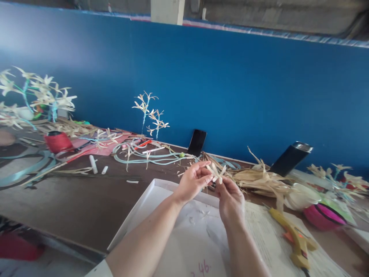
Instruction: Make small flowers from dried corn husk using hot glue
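Observation:
Both my hands meet above the far edge of a white box lid [161,200]. They hold a small pale straw flower [218,174] with thin pointed petals. My left hand [192,181] pinches the petals from the left with thumb and fingers. My right hand [230,200] is curled below the flower, fingers closed round its base. A pile of dry straw strips [261,181] lies just behind my hands.
A yellow glue gun [294,238] lies on paper at the right, near a pink bowl [324,216] and a black flask [290,158]. A phone [197,142] leans on the blue wall. Finished straw flower stems [150,113], blue cords [144,156] and a red spool [57,141] sit to the left.

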